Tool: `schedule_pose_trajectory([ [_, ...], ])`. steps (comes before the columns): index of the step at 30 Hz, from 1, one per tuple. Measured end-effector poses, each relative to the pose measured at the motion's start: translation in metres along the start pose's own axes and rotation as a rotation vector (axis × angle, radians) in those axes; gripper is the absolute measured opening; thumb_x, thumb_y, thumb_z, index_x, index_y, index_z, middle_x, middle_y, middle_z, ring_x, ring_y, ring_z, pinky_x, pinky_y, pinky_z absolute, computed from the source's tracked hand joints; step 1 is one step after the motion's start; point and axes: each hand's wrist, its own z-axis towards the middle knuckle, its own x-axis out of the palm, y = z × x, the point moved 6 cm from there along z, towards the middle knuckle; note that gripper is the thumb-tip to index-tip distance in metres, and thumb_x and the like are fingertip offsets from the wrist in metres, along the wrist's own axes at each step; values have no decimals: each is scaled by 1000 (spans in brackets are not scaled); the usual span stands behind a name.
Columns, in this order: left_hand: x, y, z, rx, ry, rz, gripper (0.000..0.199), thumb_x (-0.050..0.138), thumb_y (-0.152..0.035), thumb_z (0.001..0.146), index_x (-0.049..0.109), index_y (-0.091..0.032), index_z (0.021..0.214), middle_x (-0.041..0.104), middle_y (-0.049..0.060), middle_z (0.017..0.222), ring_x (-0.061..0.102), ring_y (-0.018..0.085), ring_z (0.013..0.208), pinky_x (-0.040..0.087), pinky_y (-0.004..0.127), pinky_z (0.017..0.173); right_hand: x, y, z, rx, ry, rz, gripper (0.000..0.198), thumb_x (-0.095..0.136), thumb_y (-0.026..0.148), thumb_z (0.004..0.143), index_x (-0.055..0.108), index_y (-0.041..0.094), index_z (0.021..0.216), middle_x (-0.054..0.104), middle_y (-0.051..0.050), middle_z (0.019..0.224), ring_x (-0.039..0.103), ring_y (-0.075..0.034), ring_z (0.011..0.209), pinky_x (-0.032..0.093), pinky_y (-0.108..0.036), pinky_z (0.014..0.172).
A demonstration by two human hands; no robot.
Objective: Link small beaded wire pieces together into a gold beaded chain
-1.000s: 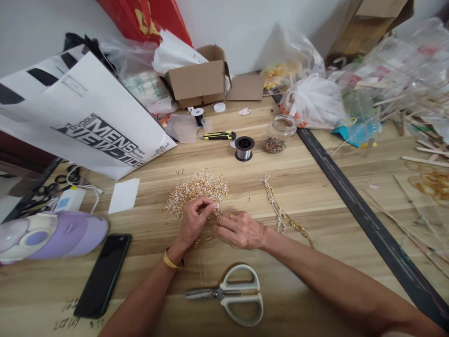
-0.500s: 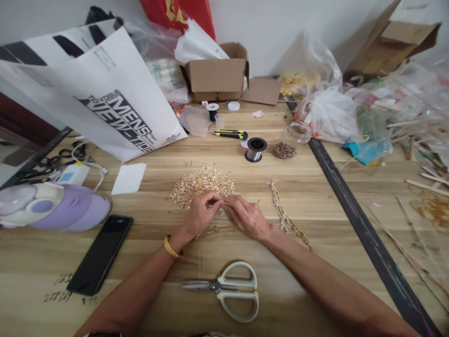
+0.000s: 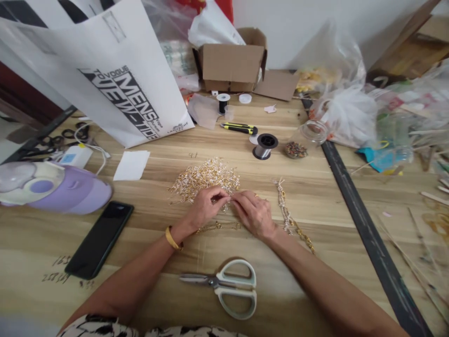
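My left hand (image 3: 207,206) and my right hand (image 3: 254,213) meet fingertip to fingertip at the near edge of a pile of small gold and silver pieces (image 3: 206,178). Both are closed in a pinch. Whatever lies between the fingertips is too small to make out; a few shiny bits show just below them. A thin gold chain (image 3: 219,226) lies on the table under the hands. Right of my right hand stretches a strand of linked silver and gold pieces (image 3: 289,217). White-handled scissors (image 3: 235,285) rest nearer to me, blades pointing left.
A phone (image 3: 100,239) and a purple bottle (image 3: 70,187) lie at left, below a large white bag (image 3: 122,79). Farther back are a wire spool (image 3: 265,146), a yellow-black utility knife (image 3: 239,128), a jar of beads (image 3: 296,149) and a cardboard box (image 3: 233,63).
The camera view has shifted, so most of the table appears farther right and slightly higher. My hands keep their pinch by the pile, with the right fingers slightly changed in pose.
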Motion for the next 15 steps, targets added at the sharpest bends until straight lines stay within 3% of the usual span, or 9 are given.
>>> schedule_pose_trajectory([
  [15,-2,-4,0,4,12,20,14,59,-22,84,62,-14,72,64,1,70,57,12,66,43,23,65,4,-3,0,50,53,66,14,46,23,96,59,17,93,66,-6,85,62,-16,76,44,-26,65],
])
